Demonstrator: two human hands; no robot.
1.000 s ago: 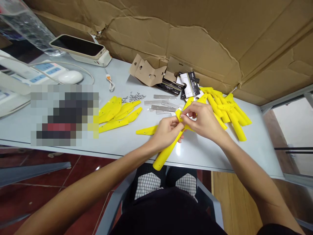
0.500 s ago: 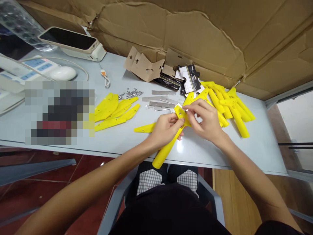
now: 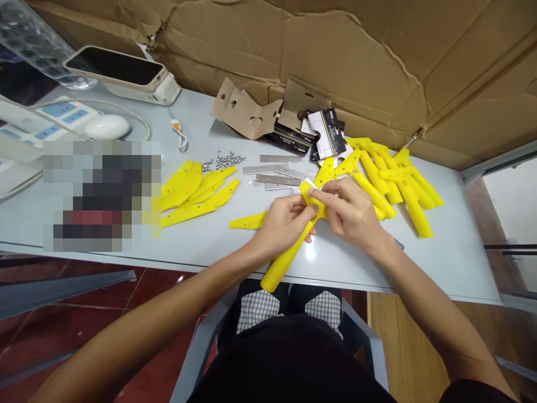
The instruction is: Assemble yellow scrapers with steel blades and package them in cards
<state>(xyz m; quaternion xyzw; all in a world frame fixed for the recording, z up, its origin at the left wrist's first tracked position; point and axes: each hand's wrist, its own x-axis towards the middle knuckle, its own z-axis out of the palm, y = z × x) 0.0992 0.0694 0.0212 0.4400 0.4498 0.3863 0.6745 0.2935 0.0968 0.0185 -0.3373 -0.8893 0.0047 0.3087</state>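
Note:
My left hand [image 3: 287, 224] is closed around a yellow plastic scraper handle [image 3: 285, 257], whose long grip slants down toward the table's front edge. A thin metal blade [image 3: 308, 183] shows at the wide head of the scraper. On that head, the stretched index finger of my right hand [image 3: 350, 210] touches a small screw [image 3: 310, 193]. The other right fingers are partly bent, and its thumb is apart from the index finger. Just beyond lie several loose metal blades [image 3: 279, 179]. A pile of small screws [image 3: 230, 160] is left of them.
Flat yellow pieces [image 3: 182, 184] lie left, with one yellow piece [image 3: 247, 220] beside my left hand. Several yellow handles [image 3: 413, 201] are heaped right. Card packaging [image 3: 255, 115] lies against the cardboard wall [image 3: 344, 56]. A phone [image 3: 117, 67], mouse [image 3: 107, 127] and power strip [image 3: 62, 109] sit left.
My right index finger has stretched out from a bent pose above the scraper head onto the screw. My left hand keeps its hold on the handle. The view has shifted slightly.

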